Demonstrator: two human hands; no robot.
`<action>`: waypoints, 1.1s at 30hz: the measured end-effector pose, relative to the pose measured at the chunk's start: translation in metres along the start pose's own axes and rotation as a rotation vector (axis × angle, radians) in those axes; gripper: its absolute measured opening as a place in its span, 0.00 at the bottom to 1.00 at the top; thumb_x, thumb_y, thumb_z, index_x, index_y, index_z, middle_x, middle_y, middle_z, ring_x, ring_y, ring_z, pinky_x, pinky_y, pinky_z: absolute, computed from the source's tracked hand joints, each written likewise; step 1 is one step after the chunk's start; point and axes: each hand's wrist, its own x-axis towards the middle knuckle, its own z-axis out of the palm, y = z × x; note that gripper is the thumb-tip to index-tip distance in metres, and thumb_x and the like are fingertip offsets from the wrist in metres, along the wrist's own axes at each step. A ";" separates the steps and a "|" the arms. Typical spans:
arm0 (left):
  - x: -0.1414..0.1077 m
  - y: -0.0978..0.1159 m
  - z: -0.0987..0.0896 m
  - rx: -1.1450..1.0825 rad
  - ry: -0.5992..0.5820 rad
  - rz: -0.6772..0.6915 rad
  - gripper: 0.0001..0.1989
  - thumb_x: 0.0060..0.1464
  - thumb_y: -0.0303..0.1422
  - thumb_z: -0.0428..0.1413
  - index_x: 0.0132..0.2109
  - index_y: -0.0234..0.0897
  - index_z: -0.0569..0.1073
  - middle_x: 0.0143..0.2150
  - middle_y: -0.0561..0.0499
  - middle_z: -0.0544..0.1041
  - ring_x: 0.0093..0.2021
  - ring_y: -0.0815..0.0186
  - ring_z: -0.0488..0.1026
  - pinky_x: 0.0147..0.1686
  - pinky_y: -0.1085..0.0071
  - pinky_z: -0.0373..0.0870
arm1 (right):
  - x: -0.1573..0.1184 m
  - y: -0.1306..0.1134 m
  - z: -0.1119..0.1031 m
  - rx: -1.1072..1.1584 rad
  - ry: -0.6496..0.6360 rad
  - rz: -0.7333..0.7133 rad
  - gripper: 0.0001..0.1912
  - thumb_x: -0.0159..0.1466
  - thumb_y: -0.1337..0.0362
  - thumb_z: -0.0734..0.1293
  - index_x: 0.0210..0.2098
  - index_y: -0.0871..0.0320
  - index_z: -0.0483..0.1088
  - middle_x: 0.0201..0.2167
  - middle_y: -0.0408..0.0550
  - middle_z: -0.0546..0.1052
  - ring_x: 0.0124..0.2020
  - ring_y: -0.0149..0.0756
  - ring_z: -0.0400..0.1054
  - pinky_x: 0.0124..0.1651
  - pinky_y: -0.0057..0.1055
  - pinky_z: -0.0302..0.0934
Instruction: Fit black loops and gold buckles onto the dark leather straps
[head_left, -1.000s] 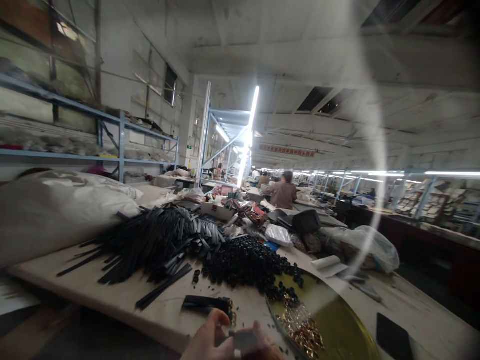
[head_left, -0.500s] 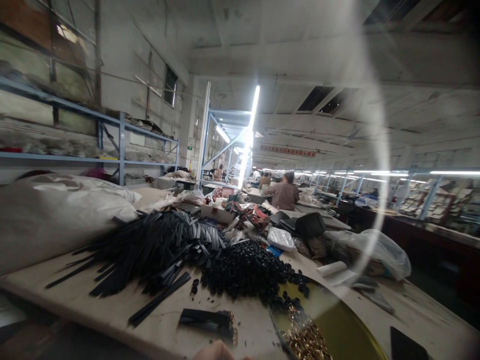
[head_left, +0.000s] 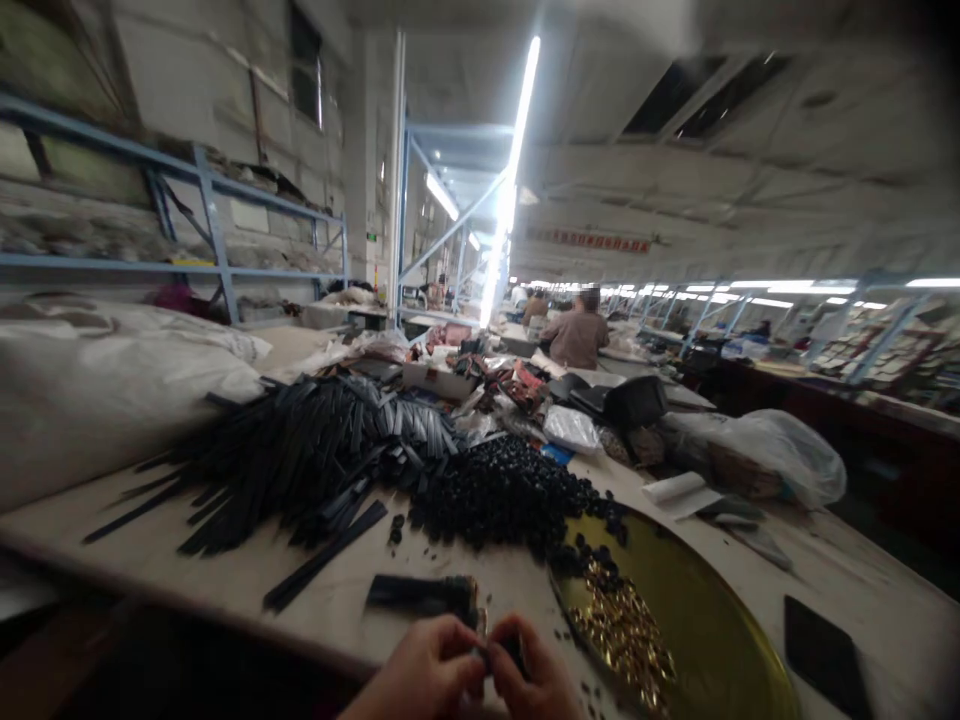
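My left hand (head_left: 431,662) and my right hand (head_left: 531,668) meet at the bottom middle, fingertips pinched close together. A small dark piece shows between the right fingers; its kind is too blurred to tell. Whatever the left fingertips grip is hidden. Just beyond my hands lies a short stack of black strips (head_left: 416,594) with gold metal bits at its right end. To the right is a round yellow tray (head_left: 720,640), holding gold metal fittings (head_left: 626,630) and some small black pieces. A heap of small black pieces (head_left: 499,500) spills onto its far left edge.
Long black strips (head_left: 300,450) are piled on the table (head_left: 217,590) at left, beside a big white sack (head_left: 112,400). A dark flat phone-like slab (head_left: 825,640) lies at right. Plastic bags (head_left: 780,450) and scraps stand behind. A person (head_left: 577,335) sits farther back.
The view has tipped down, so the table sits higher in the picture. Both hands now show, pinched together; before, only a blurred bit of hand appeared at the bottom edge.
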 end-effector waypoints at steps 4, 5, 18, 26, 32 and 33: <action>-0.009 0.003 -0.009 -0.033 -0.087 -0.007 0.14 0.45 0.36 0.55 0.38 0.30 0.73 0.25 0.53 0.74 0.25 0.70 0.68 0.29 0.74 0.63 | -0.006 -0.017 0.002 -0.152 -0.131 -0.059 0.10 0.59 0.57 0.59 0.30 0.57 0.63 0.23 0.41 0.65 0.26 0.30 0.59 0.30 0.27 0.55; -0.009 0.002 -0.012 -0.062 -0.128 -0.012 0.14 0.47 0.35 0.54 0.40 0.30 0.73 0.28 0.52 0.75 0.27 0.69 0.69 0.30 0.73 0.64 | -0.004 -0.018 0.002 -0.173 -0.138 -0.048 0.10 0.60 0.57 0.58 0.30 0.57 0.63 0.23 0.41 0.65 0.26 0.30 0.59 0.30 0.27 0.55; 0.001 -0.019 -0.030 -0.140 -0.307 -0.109 0.18 0.48 0.30 0.52 0.48 0.33 0.68 0.29 0.51 0.76 0.29 0.67 0.73 0.30 0.73 0.66 | 0.000 -0.013 0.011 -0.223 -0.366 0.084 0.08 0.63 0.58 0.56 0.32 0.56 0.59 0.22 0.39 0.64 0.23 0.28 0.59 0.26 0.25 0.54; -0.001 -0.029 -0.037 -0.134 -0.307 -0.062 0.17 0.50 0.31 0.51 0.48 0.31 0.67 0.29 0.51 0.76 0.31 0.68 0.72 0.32 0.73 0.66 | 0.003 -0.025 0.015 -0.341 -0.479 -0.016 0.07 0.64 0.62 0.55 0.33 0.56 0.61 0.26 0.42 0.69 0.27 0.30 0.63 0.31 0.26 0.56; -0.004 -0.023 -0.055 0.015 -0.411 -0.169 0.14 0.54 0.39 0.47 0.32 0.31 0.70 0.27 0.51 0.74 0.25 0.70 0.70 0.26 0.76 0.64 | 0.002 -0.013 0.024 -0.310 -0.336 -0.023 0.09 0.64 0.60 0.54 0.40 0.56 0.62 0.32 0.45 0.70 0.32 0.31 0.64 0.34 0.27 0.58; -0.005 -0.022 -0.056 0.055 -0.425 -0.173 0.15 0.54 0.39 0.47 0.30 0.32 0.70 0.26 0.51 0.74 0.23 0.71 0.69 0.24 0.77 0.63 | 0.002 -0.012 0.024 -0.337 -0.352 -0.031 0.09 0.64 0.61 0.54 0.39 0.56 0.62 0.31 0.45 0.70 0.31 0.31 0.64 0.33 0.27 0.58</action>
